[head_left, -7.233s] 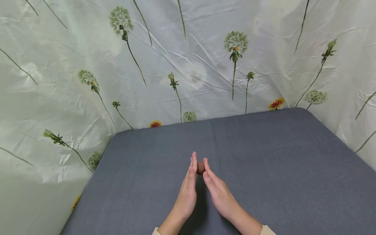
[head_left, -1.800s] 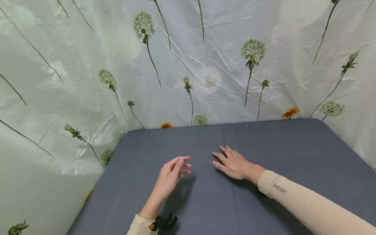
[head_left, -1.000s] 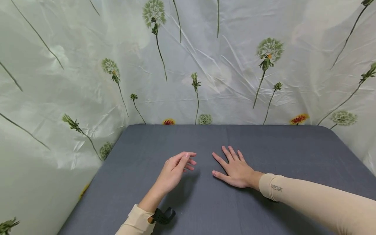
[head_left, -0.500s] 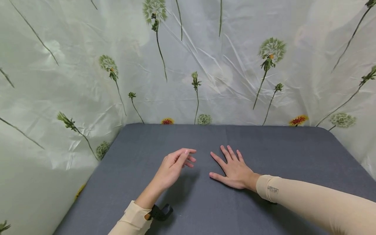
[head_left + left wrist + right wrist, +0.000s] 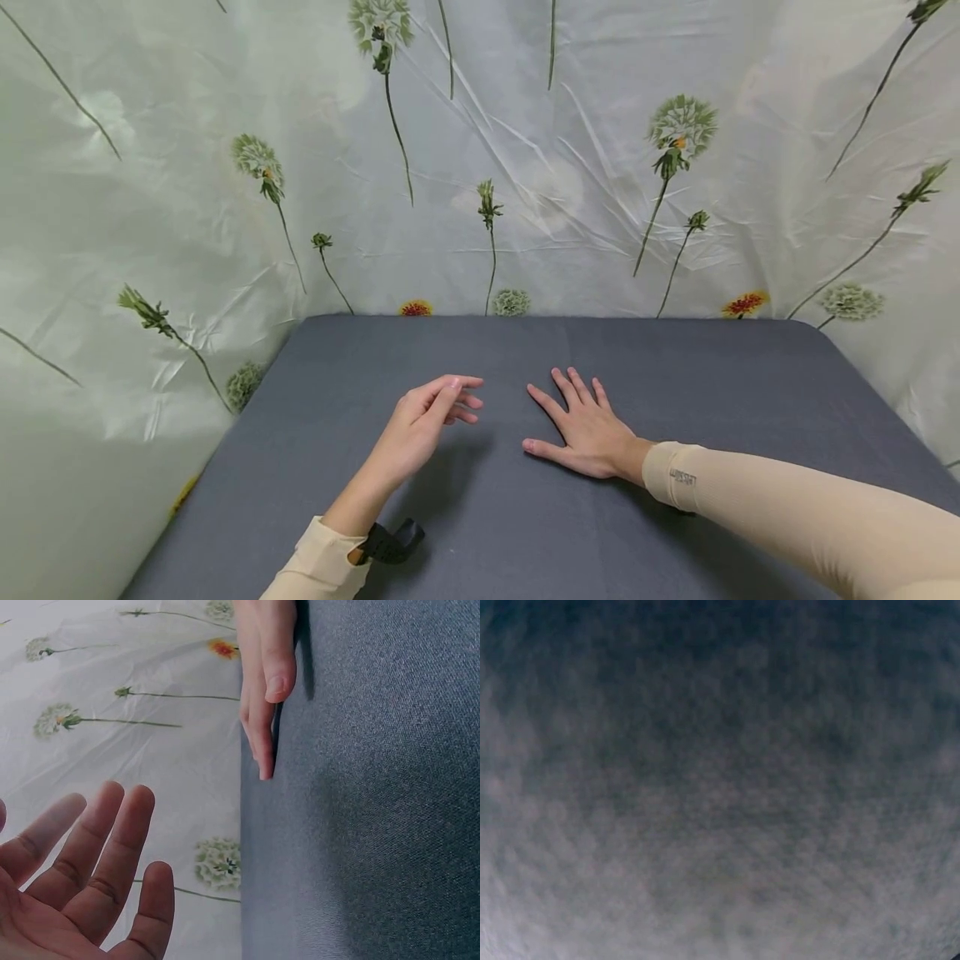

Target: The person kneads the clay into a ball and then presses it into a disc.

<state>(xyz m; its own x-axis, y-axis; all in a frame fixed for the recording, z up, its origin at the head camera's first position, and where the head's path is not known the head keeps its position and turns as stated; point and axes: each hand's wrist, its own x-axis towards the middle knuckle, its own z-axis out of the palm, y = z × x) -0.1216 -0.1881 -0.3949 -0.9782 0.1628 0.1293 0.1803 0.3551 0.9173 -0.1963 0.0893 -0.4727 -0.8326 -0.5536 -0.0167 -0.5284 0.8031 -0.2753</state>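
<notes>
My right hand (image 5: 591, 433) lies palm down on the grey cloth-covered table (image 5: 360, 375), its fingers spread and straight. Whatever is beneath its palm is hidden. To the left, my left hand (image 5: 415, 425) hovers above the table with its thumb side up, fingers loosely bent and pointing toward the right hand, with a gap between the two. In the left wrist view, the left palm and fingers (image 5: 105, 855) show nothing held, and the right hand appears flat along the tabletop. The right wrist view is filled by blurred grey fabric close to the lens.
A pale curtain (image 5: 585, 192) printed with dandelions and flowers hangs behind the table's back edge and down its left side. A black strap device (image 5: 393, 542) sits at the left wrist, below a beige sleeve (image 5: 318, 558). The left hand casts a shadow on the cloth.
Several seconds ago, both hands held a small brown ball between their flat fingers; it is now out of sight. The hands have parted, the right spreading flat. Lately the view has shifted slightly.
</notes>
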